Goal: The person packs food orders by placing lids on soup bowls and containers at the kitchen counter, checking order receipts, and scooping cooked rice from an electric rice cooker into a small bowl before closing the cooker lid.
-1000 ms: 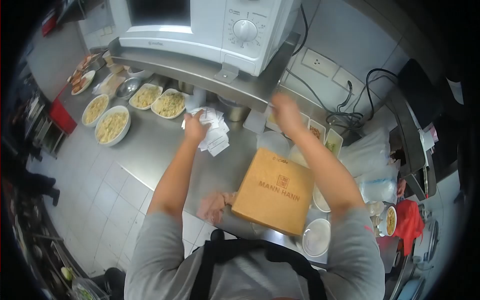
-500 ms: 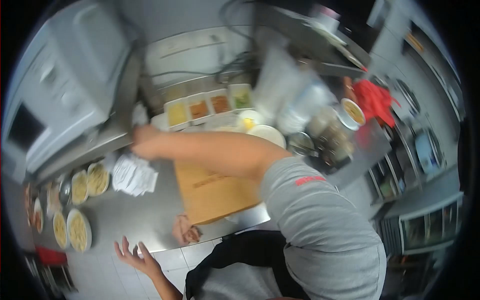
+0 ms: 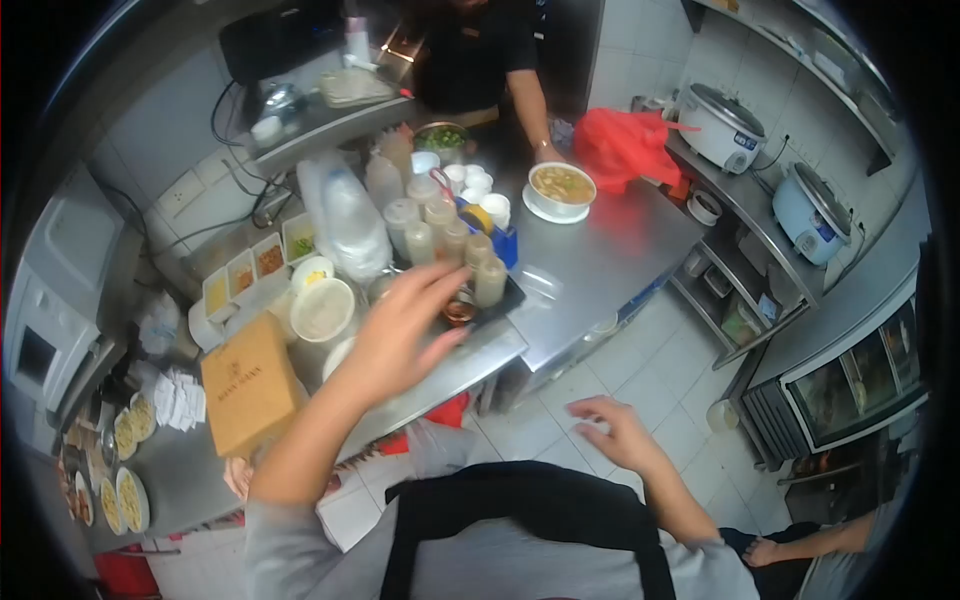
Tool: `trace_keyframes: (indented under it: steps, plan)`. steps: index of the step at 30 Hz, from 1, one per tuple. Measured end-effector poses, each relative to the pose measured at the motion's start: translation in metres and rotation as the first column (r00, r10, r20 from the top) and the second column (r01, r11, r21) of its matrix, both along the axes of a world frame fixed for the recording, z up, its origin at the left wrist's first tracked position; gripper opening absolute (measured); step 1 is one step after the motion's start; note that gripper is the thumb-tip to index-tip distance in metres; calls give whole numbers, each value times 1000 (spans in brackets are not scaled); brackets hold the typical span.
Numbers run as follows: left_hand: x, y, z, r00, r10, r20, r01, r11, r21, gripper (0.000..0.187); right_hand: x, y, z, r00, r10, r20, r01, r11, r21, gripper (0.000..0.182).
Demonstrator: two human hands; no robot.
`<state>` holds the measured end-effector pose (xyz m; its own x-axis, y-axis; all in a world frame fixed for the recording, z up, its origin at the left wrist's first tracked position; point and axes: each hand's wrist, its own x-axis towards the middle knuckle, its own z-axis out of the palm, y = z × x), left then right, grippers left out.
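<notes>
My left hand (image 3: 400, 325) reaches over the counter with its fingers stretched out and nothing in them. Its fingertips overlap a cluster of squeeze bottles (image 3: 490, 283) and a small jar of dark reddish contents (image 3: 459, 308). Just left of the wrist stands a white tub (image 3: 322, 309) of pale contents. My right hand (image 3: 620, 432), fingers apart and a little bent, hangs over the tiled floor and holds nothing. Farther off, a white bowl of soup (image 3: 562, 186) sits on a saucer on the steel counter (image 3: 600, 250).
Behind the soup bowl, a person in black has a hand (image 3: 548, 153) near its rim. A red plastic bag (image 3: 625, 147) lies beside it. To the left are a cardboard box (image 3: 250, 385), papers (image 3: 180, 400) and bowls of noodles (image 3: 132, 500). Rice cookers (image 3: 722, 125) stand at right.
My view has swung right, bringing the soup bowl and the person behind it into clear sight. My right arm has drawn back from the left counter, while my left hand has risen over the bottles.
</notes>
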<state>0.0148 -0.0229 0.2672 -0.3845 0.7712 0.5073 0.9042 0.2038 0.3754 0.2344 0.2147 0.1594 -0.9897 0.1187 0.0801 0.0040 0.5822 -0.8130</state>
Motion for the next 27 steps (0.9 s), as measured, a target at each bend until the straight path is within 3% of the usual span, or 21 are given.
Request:
trace_keyframes:
  steps: [1,3,6,8,9,10,11,12,14,16,18,19,21,22,23,24,26,27]
  plan:
    - [-5,56,-9,995,-94,-37,91,994,-58,67,24,30,-23,994,-89,60,88,996,27,30]
    - [-21,164,-37,983,-131,-131,94,963,-254,78,61,72,-41,970,-192,146,191,981,22,31]
    - [-78,295,-100,920,108,-377,-256,893,-370,63,90,124,-49,955,-235,178,244,969,-31,33]
    - [-133,339,-133,841,342,-420,-501,787,-361,57,103,154,-52,939,-318,135,303,946,119,34]
    - [-154,347,-140,819,459,-346,-565,752,-340,51,110,169,-56,927,-359,110,335,923,190,35]
    - [-176,355,-158,742,612,-274,-670,675,-309,40,118,182,-61,897,-423,125,406,902,145,37]
    - [-184,350,-144,801,522,-295,-586,577,-570,32,128,195,-66,876,-450,177,437,893,104,37]
    - [-192,347,-140,786,578,-218,-561,519,-645,30,135,210,-71,853,-470,226,469,881,65,38]
    - [-236,343,-165,695,706,-136,-623,496,-605,29,144,243,-83,822,-489,293,508,861,13,39]
    - [-255,335,-157,627,751,-204,-680,402,-613,33,147,284,-101,811,-484,328,517,856,-15,41]
    - [-309,333,-190,395,799,-454,-908,264,-325,38,142,343,-143,782,-534,321,586,805,-88,41]
    - [-329,329,-189,411,866,-284,-880,295,-373,41,142,374,-171,764,-561,320,620,775,-122,41]
    - [-421,316,-240,432,865,-254,-863,315,-395,38,146,441,-222,711,-550,438,621,783,-26,40]
    - [-424,317,-228,435,880,-193,-840,319,-439,36,160,471,-263,695,-577,429,564,808,172,39]
    - [-410,316,-200,437,889,-137,-814,326,-480,35,182,506,-312,711,-569,413,533,819,210,39]
    - [-401,321,-183,441,894,-81,-786,341,-515,34,188,530,-331,664,-571,483,529,815,237,38]
    - [-439,316,-206,342,935,-93,-905,301,-302,27,179,562,-334,499,-577,646,596,770,227,37]
    - [-451,315,-206,333,933,-134,-897,270,-350,26,171,578,-331,431,-572,698,634,743,217,36]
